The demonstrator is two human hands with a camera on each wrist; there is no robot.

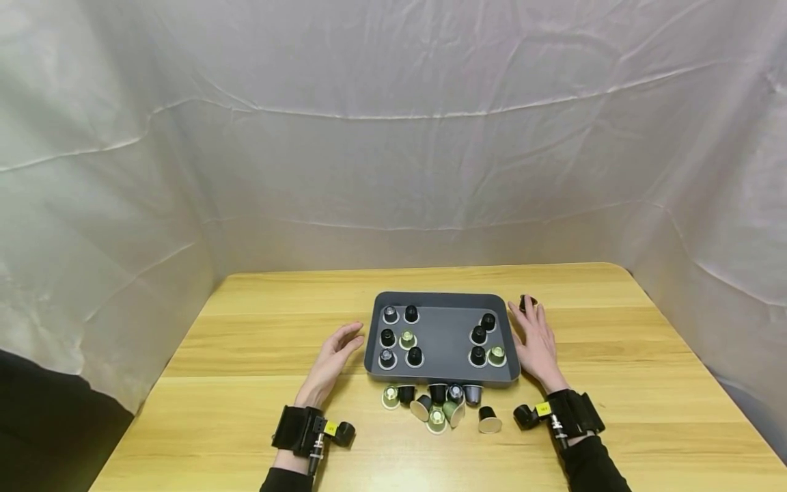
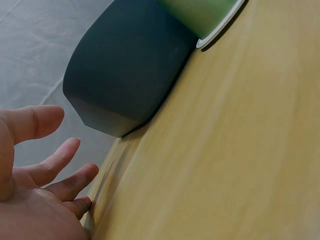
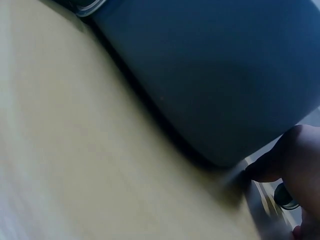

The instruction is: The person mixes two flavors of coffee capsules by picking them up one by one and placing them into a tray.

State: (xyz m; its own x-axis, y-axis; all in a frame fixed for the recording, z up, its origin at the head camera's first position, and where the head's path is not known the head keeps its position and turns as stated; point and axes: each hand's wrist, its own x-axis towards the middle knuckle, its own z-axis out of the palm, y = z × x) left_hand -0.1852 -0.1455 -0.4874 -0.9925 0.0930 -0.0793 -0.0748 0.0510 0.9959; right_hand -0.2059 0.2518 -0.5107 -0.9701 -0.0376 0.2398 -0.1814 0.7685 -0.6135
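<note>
Coffee capsules, black, grey and green, stand in a dark grey tray (image 1: 444,342), grouped along its left and right sides. To the left of the tray is my left hand (image 1: 332,359), apart from it, fingers loosely bent and holding nothing. In the left wrist view this hand (image 2: 40,175) has its fingers spread near the tray's corner (image 2: 110,85). My right hand (image 1: 536,342) lies along the tray's right edge with fingers extended. A black capsule (image 1: 527,303) is at its fingertips, partly hidden by them; in the right wrist view a dark capsule (image 3: 286,196) shows beyond the thumb (image 3: 267,165).
Several loose capsules lie in front of the tray, among them a green one (image 1: 436,420) and a tipped black one (image 1: 489,420). The wooden table (image 1: 258,321) ends at a pale hanging cloth (image 1: 430,171) behind and at both sides.
</note>
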